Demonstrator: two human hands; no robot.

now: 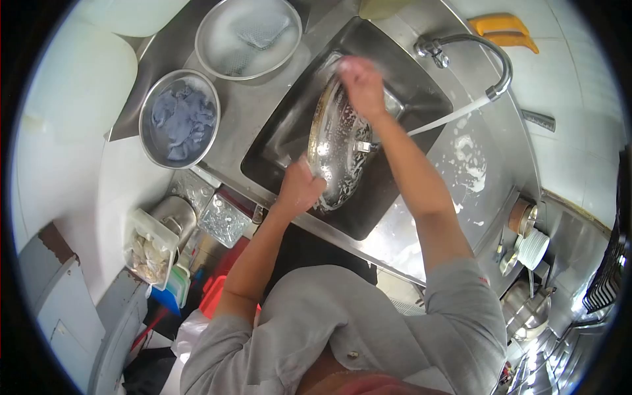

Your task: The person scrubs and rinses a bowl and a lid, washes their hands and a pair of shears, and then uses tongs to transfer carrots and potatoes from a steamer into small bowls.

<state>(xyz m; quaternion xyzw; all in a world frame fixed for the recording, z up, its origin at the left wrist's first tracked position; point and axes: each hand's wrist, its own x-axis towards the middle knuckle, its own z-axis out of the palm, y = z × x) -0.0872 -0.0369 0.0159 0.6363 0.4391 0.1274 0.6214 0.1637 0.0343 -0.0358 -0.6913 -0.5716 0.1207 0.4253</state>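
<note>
Over the sink (271, 146), a large round metal pot lid (334, 141) stands tilted on its edge, with soap suds across its surface and a small handle at its middle. My left hand (303, 186) is closed on the lid's near rim. At the far rim is my right hand (362, 82), smeared by motion; whether it holds anything is hidden. A tap (503, 69) sends a white stream of water (454, 115) towards the lid's handle, behind my right forearm.
Left of the sink stand a metal bowl of soapy water (227, 39) with mesh in it and a smaller bowl (146, 125) holding a grey-blue cloth (184, 118). Suds (471, 161) spot the right-hand counter. An orange-handled tool (503, 27) lies by the wall; stacked white dishes (532, 249) stand lower right.
</note>
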